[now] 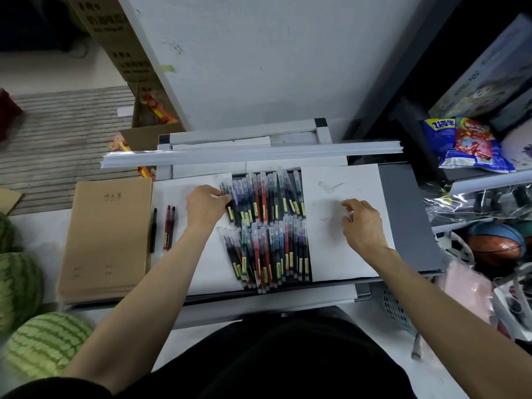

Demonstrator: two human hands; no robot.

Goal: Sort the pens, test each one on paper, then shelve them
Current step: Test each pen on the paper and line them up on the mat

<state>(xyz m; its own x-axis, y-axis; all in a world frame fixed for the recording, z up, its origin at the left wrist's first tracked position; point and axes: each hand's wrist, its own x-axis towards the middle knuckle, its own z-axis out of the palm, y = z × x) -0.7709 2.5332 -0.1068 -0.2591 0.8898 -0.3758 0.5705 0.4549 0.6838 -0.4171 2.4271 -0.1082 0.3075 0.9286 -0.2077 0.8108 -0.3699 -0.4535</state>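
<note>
**A:** So, biggest first: what's laid out?

**B:** The grey surface [403,211] carries everything. A stack of brown notebooks [106,240] sits at 9 o'clock. One white sheet [213,269] lies just right of it and a second sheet [325,254] at 3 o'clock, with faint marks on it. Between the sheets is the pile of pens [267,226], in two rough rows with mixed colours, overlapping both sheets' edges.

**A:** And the hands?

**B:** The left grip [205,207] is at the pile's 10 o'clock corner, with fingers and thumb pinched on the outermost dark pens. The right grip [363,223] is over the second sheet with its fingers curled. I cannot tell whether it holds anything; the fingertips are blurred.

**A:** Anything already sorted?

**B:** Three pens [167,226] lie apart at 9 o'clock, between the notebooks and the left arm. I'd judge the sorting has barely begun.

**A:** What could go wrong from here?

**B:** The pens lie packed and crossing, so drawing one from the corner may drag its neighbours and spread the rows. The lower row reaches close to the 6 o'clock edge, and a nudge could roll pens off. The pinch also seems to cover more than one pen, so a wrong colour might come along.
</note>
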